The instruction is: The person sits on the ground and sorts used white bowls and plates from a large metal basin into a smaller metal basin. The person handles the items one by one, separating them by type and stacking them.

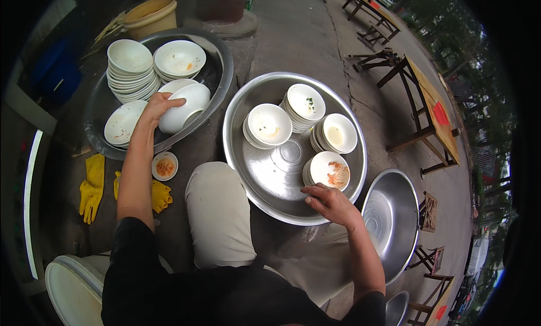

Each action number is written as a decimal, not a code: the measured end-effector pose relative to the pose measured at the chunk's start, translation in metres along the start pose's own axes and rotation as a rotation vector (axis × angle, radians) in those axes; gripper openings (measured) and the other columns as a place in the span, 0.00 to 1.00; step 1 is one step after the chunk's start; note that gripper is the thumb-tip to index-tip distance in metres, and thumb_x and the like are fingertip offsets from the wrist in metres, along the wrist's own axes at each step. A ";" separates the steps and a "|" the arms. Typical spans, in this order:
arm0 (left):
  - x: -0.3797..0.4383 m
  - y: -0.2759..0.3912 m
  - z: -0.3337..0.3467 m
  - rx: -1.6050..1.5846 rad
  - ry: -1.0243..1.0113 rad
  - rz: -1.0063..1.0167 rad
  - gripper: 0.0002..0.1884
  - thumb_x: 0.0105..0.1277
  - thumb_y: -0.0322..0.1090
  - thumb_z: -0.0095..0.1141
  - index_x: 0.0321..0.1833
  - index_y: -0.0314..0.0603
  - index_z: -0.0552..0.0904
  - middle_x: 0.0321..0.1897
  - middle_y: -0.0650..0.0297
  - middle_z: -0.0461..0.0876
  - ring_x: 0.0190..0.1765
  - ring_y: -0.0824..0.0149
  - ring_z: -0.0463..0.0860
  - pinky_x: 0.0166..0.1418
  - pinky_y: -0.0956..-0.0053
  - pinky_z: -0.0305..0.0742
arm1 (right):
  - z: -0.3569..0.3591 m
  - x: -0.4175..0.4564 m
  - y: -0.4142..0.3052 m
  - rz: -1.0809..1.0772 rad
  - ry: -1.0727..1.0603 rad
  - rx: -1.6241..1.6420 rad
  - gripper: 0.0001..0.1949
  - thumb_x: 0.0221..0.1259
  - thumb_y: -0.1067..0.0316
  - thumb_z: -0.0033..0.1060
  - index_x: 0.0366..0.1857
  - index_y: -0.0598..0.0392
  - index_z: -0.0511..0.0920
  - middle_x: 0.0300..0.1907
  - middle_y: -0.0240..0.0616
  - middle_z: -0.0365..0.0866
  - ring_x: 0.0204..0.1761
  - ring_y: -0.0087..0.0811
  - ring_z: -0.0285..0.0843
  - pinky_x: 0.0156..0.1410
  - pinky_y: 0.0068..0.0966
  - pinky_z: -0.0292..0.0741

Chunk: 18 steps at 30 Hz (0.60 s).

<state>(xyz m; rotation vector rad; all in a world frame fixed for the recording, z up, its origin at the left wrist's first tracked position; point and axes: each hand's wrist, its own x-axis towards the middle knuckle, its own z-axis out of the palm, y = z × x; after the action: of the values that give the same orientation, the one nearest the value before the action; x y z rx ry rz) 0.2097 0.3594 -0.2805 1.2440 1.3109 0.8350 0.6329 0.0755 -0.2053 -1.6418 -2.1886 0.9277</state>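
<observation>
My left hand (158,109) grips a white bowl (191,101), tipped on its side over the large dark metal basin (226,64) at the left. Around it in that basin stand a tall stack of white bowls (129,58), a shorter food-stained stack (179,58) and another soiled stack (124,123). My right hand (331,204) is beside the nearest bowl stack (329,169) in the shiny metal basin (270,191), fingers spread at its rim; whether they touch it is unclear. Red sauce marks that stack's top bowl. Three more bowl stacks (270,125) share this basin.
A small dish of reddish food scraps (165,166) and yellow rubber gloves (92,188) lie on the ground at left. Another metal basin (391,224) stands at right. A yellowish tub (151,20) is behind; wooden tables (431,110) and stools line the right side.
</observation>
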 end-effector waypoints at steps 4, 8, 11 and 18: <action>0.000 0.006 -0.003 -0.096 0.037 -0.014 0.14 0.53 0.32 0.70 0.40 0.31 0.85 0.30 0.56 0.86 0.28 0.66 0.85 0.34 0.74 0.80 | -0.008 0.002 0.011 -0.006 0.005 0.077 0.15 0.68 0.61 0.53 0.52 0.57 0.79 0.45 0.50 0.81 0.46 0.51 0.80 0.53 0.40 0.74; 0.009 0.020 -0.006 -0.149 0.023 -0.027 0.15 0.54 0.32 0.70 0.41 0.30 0.84 0.33 0.53 0.87 0.30 0.63 0.86 0.37 0.71 0.81 | -0.012 0.008 0.029 -0.012 -0.003 0.107 0.15 0.68 0.60 0.53 0.52 0.58 0.79 0.44 0.50 0.81 0.45 0.51 0.80 0.53 0.40 0.74; 0.014 0.035 -0.012 -0.082 0.067 -0.075 0.15 0.54 0.33 0.70 0.41 0.31 0.84 0.33 0.53 0.86 0.31 0.62 0.86 0.39 0.70 0.81 | -0.010 0.013 0.039 0.020 -0.007 0.144 0.15 0.69 0.60 0.53 0.51 0.58 0.79 0.44 0.50 0.81 0.45 0.51 0.80 0.53 0.40 0.74; 0.007 0.074 -0.018 -0.080 0.070 -0.057 0.10 0.55 0.34 0.70 0.35 0.36 0.84 0.31 0.56 0.86 0.32 0.63 0.85 0.41 0.71 0.80 | -0.011 0.012 0.047 0.064 -0.065 -0.001 0.15 0.68 0.60 0.53 0.52 0.57 0.78 0.48 0.48 0.80 0.49 0.49 0.79 0.56 0.41 0.74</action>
<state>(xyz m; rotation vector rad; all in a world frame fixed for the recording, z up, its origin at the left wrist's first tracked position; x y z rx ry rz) 0.2082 0.3840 -0.2078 1.1179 1.3500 0.8887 0.6711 0.0979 -0.2281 -1.7151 -2.1903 1.0110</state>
